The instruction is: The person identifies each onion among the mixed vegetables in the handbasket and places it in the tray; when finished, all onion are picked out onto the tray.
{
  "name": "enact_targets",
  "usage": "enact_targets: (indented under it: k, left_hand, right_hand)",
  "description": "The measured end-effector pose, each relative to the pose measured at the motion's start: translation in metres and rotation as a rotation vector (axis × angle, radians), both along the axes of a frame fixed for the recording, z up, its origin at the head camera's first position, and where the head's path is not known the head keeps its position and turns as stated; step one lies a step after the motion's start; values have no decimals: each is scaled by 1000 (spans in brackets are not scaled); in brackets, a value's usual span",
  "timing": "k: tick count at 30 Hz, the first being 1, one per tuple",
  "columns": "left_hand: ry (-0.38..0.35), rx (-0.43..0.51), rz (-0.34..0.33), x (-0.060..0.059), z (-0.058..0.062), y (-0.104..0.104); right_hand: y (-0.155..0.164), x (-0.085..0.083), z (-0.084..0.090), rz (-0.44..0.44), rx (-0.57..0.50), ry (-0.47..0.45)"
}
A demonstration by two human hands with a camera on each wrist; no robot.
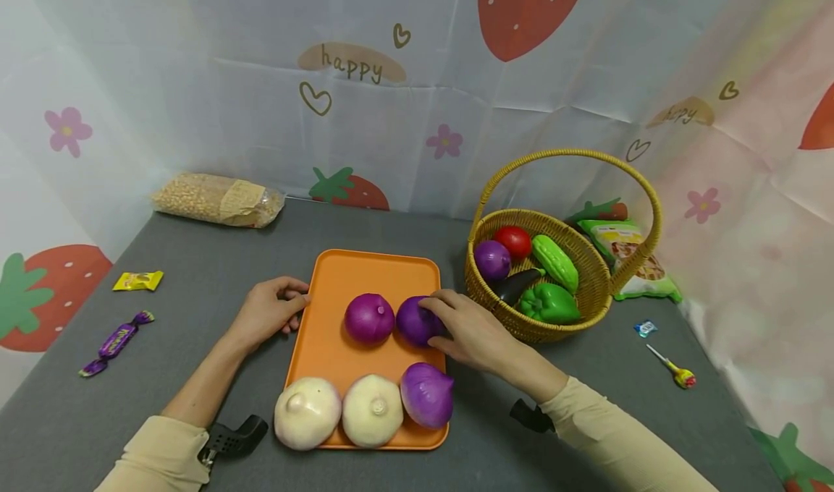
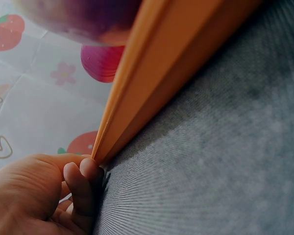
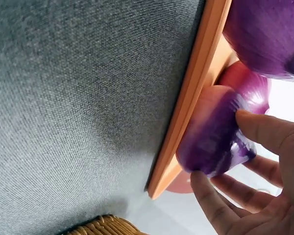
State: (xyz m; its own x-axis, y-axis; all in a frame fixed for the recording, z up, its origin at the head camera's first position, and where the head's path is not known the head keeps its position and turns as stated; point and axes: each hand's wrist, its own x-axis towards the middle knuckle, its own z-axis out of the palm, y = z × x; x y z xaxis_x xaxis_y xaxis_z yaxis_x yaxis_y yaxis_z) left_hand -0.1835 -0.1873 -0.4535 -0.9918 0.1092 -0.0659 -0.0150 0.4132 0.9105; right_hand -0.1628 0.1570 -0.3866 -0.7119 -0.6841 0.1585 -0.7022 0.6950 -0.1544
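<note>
A: Starting at the left, what is lying on the grey table (image 1: 163, 347)?

B: A purple candy (image 1: 116, 341) and a yellow sweet (image 1: 137, 281) are lying near the edge, with a bag of grains (image 1: 218, 200) sitting further back.

A: And the left hand (image 1: 267, 312)?

B: It is resting against the left rim of the orange tray (image 1: 339, 278), fingers curled loosely and touching the edge, gripping nothing that I can make out.

A: What is sitting on the tray?

B: Two white onions (image 1: 339, 411) and a purple one are lying along the near side; a red onion (image 1: 369, 318) is sitting in the middle.

A: The right hand (image 1: 470, 331)?

B: It is grasping a purple onion (image 1: 417, 322) just beside the red one, by the tray's right rim.

A: Further right?

B: A wicker basket (image 1: 586, 289) is holding toy vegetables.
</note>
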Motion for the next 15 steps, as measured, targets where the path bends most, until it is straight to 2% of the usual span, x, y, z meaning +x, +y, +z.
enact_targets:
  k: [15]
  left_hand:
    - [2,-3,1,0,0,0]
  right_hand:
    - [-1,2,-1,-18,10,-2]
